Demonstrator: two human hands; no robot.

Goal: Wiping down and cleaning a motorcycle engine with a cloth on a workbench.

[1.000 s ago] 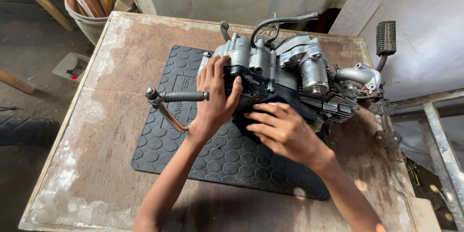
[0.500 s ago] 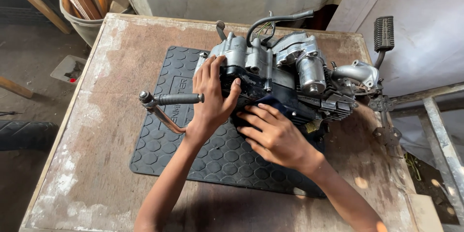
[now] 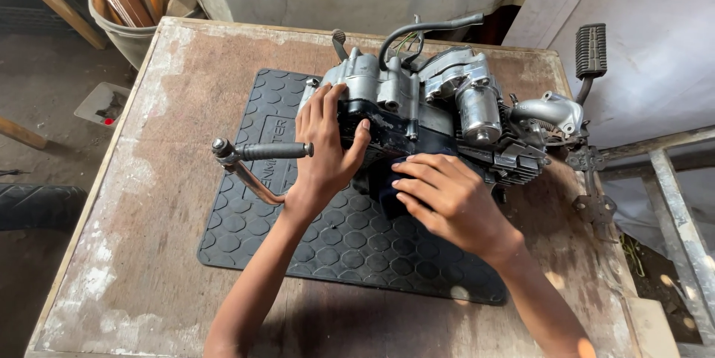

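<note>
Our right hand [image 3: 447,198] has slid lower on the engine [image 3: 432,116], fingers spread flat on a dark cloth [image 3: 383,190]; left hand [image 3: 328,149] fingers splayed on the casing. Engine sits on rubber mat [image 3: 328,246] on counter [image 3: 149,179]; it may tip if pushed.

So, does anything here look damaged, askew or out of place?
Nothing alarming. The motorcycle engine overhangs the right edge of the black rubber mat, both hands on it: left hand, right hand. The wooden table is only worn and stained.
</note>
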